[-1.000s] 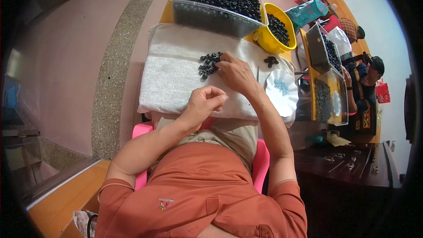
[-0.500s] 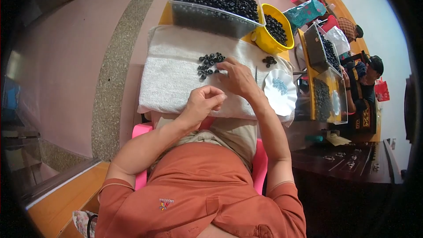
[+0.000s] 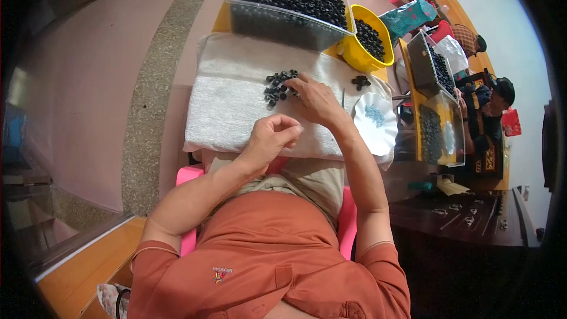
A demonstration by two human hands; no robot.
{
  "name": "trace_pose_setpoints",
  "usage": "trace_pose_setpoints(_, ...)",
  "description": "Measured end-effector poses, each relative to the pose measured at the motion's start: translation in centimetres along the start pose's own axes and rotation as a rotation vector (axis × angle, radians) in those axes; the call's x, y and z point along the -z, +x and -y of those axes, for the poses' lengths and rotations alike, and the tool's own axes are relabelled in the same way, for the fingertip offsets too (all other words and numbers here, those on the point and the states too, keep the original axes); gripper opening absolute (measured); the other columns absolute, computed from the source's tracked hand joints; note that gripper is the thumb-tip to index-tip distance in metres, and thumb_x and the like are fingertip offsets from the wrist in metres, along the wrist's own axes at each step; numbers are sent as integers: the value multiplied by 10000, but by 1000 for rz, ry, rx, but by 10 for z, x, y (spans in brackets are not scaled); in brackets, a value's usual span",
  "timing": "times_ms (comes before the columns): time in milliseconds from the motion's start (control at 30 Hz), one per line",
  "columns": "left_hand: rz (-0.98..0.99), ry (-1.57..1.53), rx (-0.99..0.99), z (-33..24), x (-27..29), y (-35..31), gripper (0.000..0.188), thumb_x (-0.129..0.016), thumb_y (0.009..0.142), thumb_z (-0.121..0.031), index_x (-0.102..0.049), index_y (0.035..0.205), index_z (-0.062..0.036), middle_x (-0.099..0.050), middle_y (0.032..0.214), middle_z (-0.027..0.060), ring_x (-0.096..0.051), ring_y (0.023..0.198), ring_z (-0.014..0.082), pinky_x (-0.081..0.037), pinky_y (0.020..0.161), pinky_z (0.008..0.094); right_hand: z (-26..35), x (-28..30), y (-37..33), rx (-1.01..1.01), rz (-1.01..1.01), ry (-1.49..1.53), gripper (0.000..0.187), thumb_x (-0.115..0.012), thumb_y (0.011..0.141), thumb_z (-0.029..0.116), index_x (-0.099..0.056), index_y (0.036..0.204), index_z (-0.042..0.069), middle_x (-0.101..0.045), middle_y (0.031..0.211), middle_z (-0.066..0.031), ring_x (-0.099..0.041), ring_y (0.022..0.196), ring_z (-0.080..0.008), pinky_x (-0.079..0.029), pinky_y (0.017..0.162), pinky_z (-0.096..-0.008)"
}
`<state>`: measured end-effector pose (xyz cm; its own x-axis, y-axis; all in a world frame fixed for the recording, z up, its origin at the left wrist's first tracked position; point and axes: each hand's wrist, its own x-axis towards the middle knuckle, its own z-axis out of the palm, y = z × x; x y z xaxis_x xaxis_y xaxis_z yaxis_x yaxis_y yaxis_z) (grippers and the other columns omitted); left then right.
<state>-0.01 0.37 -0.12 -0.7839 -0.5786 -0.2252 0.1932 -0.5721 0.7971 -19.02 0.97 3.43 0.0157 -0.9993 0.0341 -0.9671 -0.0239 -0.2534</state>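
A loose heap of small round black parts (image 3: pixel 276 90), some looking hollow, lies on a white towel (image 3: pixel 227 103). My right hand (image 3: pixel 315 101) reaches over the heap's right side, its fingertips at the parts and its fingers apart as far as they show. My left hand (image 3: pixel 273 139) hangs above the towel's near part, thumb and forefinger pinched together; whatever is between them is too small to make out. To the right of my right hand lie a smaller black cluster (image 3: pixel 361 82) and a white scalloped dish (image 3: pixel 378 139) holding tiny pale-blue pieces (image 3: pixel 374 114). A thin tool (image 3: pixel 344 97) lies beside the dish.
Behind the towel stand a large clear bin (image 3: pixel 277 26) full of black parts and a yellow bucket (image 3: pixel 339 53) with more. At right, another table carries clear bins (image 3: pixel 423 77), and a person in a dark cap (image 3: pixel 502 90) sits there. A pink chair (image 3: pixel 348 224) is under me.
My right hand has shifted slightly left and away from me, its fingertips now farther into the black parts. My left hand stays almost where it was.
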Motion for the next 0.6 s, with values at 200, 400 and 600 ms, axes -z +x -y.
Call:
trace_pose_setpoints(200,-3,1,9,0,-1,1,85,-688,897,-116,-651,936,-51,-635,804,-2,-578,696,59,-507,641,207,0,-7,5,-44,-14,-44,359,-620,824,146,-633,1177,82,-598,1019,-155,-623,952,-359,-498,794,-443)
trace_pose_setpoints(400,6,-20,-6,3,1,2,83,-681,902,-108,-650,941,-42,-639,804,5,-580,700,60,-506,648,216,-2,-8,9,-27,-21,-50,307,-648,826,174,-661,1120,86,-599,1010,-144,-628,927,-348,-497,787,-440)
trace_pose_setpoints(600,-26,0,-32,0,-1,2,75,-675,904,-102,-651,935,-38,-639,803,5,-581,702,66,-500,649,213,-4,-10,0,-30,-71,-27,250,-681,817,203,-691,1030,73,-612,961,-130,-630,900,-343,-504,766,-428)
